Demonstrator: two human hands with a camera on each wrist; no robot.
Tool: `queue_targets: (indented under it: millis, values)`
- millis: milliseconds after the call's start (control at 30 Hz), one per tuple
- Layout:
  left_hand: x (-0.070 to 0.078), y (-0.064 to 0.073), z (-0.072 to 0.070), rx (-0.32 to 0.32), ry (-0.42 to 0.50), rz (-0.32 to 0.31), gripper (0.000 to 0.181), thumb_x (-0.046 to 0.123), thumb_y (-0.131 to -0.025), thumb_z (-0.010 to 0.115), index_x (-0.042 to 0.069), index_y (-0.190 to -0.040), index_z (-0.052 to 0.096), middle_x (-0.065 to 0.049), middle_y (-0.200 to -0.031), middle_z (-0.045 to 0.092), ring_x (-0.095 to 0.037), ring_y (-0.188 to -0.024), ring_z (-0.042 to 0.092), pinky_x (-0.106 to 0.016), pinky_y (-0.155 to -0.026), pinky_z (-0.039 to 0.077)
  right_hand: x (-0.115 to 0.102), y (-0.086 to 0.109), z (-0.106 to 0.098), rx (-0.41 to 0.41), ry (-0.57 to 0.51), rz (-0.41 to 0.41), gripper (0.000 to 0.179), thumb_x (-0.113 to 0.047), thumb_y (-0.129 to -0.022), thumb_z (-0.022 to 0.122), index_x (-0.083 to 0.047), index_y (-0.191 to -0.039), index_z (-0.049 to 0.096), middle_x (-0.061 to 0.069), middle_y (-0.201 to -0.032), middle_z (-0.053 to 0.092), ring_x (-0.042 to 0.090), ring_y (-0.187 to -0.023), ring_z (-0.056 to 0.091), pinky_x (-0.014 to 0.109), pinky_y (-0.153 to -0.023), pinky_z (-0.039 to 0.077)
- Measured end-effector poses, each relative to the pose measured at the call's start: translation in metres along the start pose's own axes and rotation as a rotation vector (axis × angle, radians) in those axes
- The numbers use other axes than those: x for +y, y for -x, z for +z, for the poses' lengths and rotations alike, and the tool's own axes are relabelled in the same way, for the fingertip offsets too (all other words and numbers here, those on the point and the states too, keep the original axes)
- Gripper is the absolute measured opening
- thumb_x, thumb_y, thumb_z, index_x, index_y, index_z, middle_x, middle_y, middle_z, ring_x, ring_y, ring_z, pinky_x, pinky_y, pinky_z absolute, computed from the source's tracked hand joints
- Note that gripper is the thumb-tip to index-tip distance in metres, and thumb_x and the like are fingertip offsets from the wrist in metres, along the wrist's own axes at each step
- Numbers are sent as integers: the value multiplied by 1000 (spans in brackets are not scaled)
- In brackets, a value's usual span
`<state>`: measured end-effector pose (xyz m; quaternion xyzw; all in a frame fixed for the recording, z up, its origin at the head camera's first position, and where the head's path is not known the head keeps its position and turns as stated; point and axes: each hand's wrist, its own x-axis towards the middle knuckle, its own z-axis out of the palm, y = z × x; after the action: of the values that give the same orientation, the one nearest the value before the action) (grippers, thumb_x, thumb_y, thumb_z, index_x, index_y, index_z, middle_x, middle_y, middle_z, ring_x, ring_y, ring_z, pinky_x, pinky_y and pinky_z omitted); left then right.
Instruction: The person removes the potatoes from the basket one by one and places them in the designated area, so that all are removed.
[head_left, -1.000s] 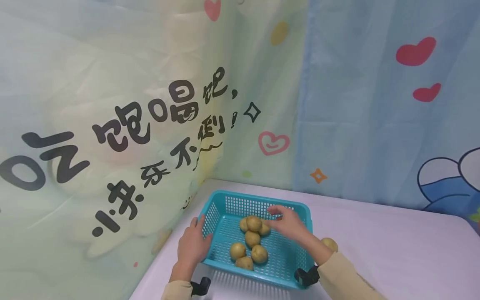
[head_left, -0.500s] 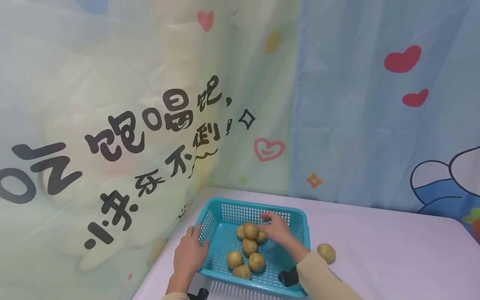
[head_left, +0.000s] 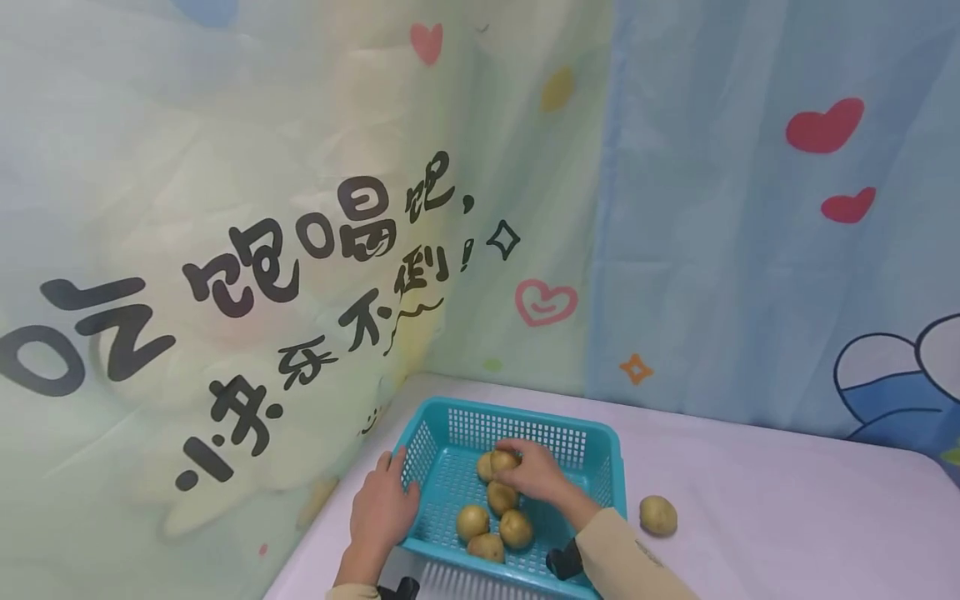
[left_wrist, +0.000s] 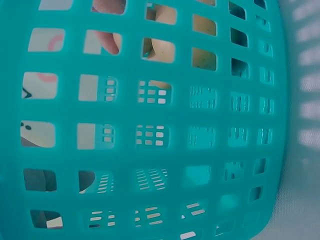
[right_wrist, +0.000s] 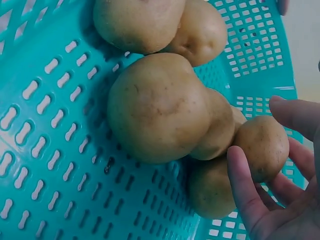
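Observation:
A turquoise plastic basket (head_left: pixel 517 572) with perforated walls holds several potatoes (head_left: pixel 517 529) in a loose cluster. My right hand (head_left: pixel 534 472) reaches inside it and holds the topmost potato (right_wrist: pixel 265 147), with fingers curved round its side in the right wrist view. That potato sits against others beneath it. At the basket's left rim rests my left hand (head_left: pixel 382 508), fingers extended and thumb apart. The left wrist view is filled by the basket's outer wall (left_wrist: pixel 125 162); my left hand cannot be made out there. Through the holes show bits of potato and a finger.
One single potato (head_left: pixel 658 516) lies on the white tabletop (head_left: pixel 795 525), right of the basket. Printed curtains (head_left: pixel 720 208) stand behind the table and along its left side. A black wrist camera (head_left: pixel 564 562) shows near my right sleeve.
My right hand has moved left and slightly lower, from beside the top potato to round it. My left hand stays at the rim. The head view has shifted a little.

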<state>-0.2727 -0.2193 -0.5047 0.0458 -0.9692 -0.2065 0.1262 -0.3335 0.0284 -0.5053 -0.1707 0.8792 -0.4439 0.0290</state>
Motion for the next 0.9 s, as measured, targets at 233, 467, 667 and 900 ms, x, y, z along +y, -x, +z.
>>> queue_targets:
  millis: [233,467,667,900]
  values:
    - [6,0,0,-22,3,-41,59,24,-90,61,7,-144,47,-23,-144,46,-41,-112,58,-53,-78,54,-1,-2,-1,6,76,-13,45,-11,-80,74,-7,-124,65,16,-126,63,35,-109,61,48,-86,52]
    - [9,1,1,-34,10,-50,59,25,-90,61,7,-144,47,-23,-143,46,-42,-113,58,-54,-81,53,2,2,-1,41,88,16,45,-9,-77,74,-6,-122,66,15,-123,64,35,-108,62,49,-86,52]
    - [6,1,-1,-25,3,-44,59,25,-90,61,8,-144,47,-23,-144,46,-42,-114,57,-55,-81,52,0,4,-9,99,24,7,45,-5,-75,70,-10,-120,70,12,-122,67,25,-92,64,38,-71,53]
    - [4,-2,-4,-35,-7,-32,58,25,-91,60,7,-145,47,-24,-144,45,-43,-115,57,-55,-82,52,-10,13,-35,109,-232,76,46,-1,-76,62,-8,-122,69,13,-114,66,19,-62,62,34,-55,53]
